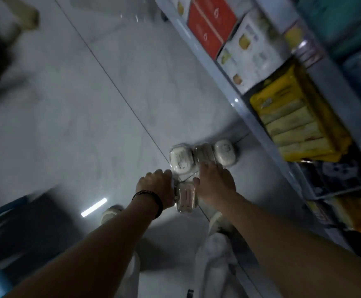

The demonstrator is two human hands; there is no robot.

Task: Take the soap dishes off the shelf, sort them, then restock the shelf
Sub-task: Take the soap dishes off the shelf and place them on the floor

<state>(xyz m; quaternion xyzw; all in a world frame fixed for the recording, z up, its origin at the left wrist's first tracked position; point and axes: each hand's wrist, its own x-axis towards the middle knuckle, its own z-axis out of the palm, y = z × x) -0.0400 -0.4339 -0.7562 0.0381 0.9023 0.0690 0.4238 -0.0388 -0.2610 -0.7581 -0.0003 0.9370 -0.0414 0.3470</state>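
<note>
Four blurred soap dishes (180, 160), hands (157, 184) (215, 183) partly covering two, grips unclear

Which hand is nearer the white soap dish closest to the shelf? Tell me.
Right. The right hand is just short of the soap dish; the left hand is farther off, to the left.

Nothing legible — the print on the white box (250, 52) and red boxes (211, 24) is blurred

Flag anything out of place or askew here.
Four soap dishes lie on the floor by the shelf, not on it. Three form a row; the pink one sits apart, nearer the person, between the left hand and right hand. Nothing looks spilled or broken, though the frame is blurred.
</note>
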